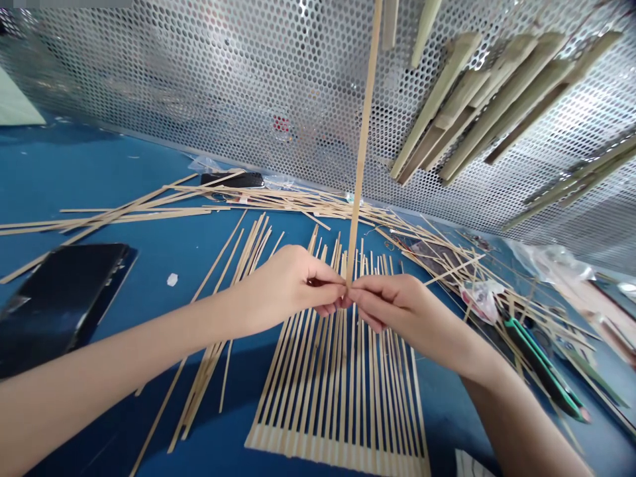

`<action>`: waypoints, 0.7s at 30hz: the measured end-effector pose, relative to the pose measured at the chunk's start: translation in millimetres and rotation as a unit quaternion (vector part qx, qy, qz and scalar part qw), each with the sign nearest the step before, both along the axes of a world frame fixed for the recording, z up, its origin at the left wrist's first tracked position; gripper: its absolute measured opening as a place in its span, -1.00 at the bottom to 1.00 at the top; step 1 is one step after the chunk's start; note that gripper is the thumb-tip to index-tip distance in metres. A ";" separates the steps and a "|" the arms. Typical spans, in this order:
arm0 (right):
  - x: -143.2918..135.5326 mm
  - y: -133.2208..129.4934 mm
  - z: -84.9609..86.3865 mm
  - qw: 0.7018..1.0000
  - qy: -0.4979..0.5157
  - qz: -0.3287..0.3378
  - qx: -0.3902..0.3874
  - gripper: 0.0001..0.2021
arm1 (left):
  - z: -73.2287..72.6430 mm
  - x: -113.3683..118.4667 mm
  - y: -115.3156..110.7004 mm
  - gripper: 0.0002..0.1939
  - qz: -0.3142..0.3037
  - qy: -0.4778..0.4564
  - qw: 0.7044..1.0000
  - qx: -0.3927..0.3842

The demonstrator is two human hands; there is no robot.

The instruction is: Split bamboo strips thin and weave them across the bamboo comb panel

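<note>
A long flat bamboo strip (pixel 365 132) stands nearly upright in the middle of the view. My left hand (pixel 313 281) pinches its lower end between thumb and fingers. Close against it, my right hand (pixel 385 298) pinches the same end, and the fingertips of both hands meet. Below and behind them, many thin bamboo strips (pixel 303 391) lie side by side on the blue table. A pale band (pixel 338 454) joins their near ends. My hands cover the middle of this row.
Loose strips (pixel 213 364) lie left of the row, near a dark flat case (pixel 64 291). More strips (pixel 298 199) pile along the perforated metal panel (pixel 199 86), where split bamboo pieces (pixel 477 112) hang. At right are a green-and-black cutter (pixel 541 364) and plastic bags (pixel 479 298).
</note>
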State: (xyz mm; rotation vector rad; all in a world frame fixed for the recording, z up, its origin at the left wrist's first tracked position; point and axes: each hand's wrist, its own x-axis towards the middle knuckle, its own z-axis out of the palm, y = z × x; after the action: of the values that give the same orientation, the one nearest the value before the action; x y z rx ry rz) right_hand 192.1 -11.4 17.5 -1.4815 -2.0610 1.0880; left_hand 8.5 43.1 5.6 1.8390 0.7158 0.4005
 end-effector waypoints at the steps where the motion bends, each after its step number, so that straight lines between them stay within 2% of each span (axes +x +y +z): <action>1: 0.0 -0.7 0.7 1.000 -0.004 -0.004 0.002 -0.68 | 0.6 0.0 -0.3 -0.77 0.003 -0.001 1.000 0.001; 8: -3.5 -6.5 -0.2 0.996 -0.033 -0.014 0.079 -0.69 | 4.0 2.2 -4.6 -0.80 0.043 0.015 0.997 0.065; 16: -10.3 -5.8 -10.3 0.993 -0.043 -0.037 0.100 -0.69 | 1.6 -0.1 -5.3 -0.75 0.039 0.077 0.977 0.193; 21: -12.8 -5.1 -17.4 0.993 -0.023 -0.050 0.106 -0.68 | 0.3 1.3 -6.0 -0.74 0.051 0.086 0.978 0.182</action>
State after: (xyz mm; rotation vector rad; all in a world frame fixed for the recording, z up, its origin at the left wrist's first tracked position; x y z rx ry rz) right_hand 179.3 -16.5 0.1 -1.4964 -2.0384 0.7763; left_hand 9.8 37.0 5.9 2.2078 0.9035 0.4669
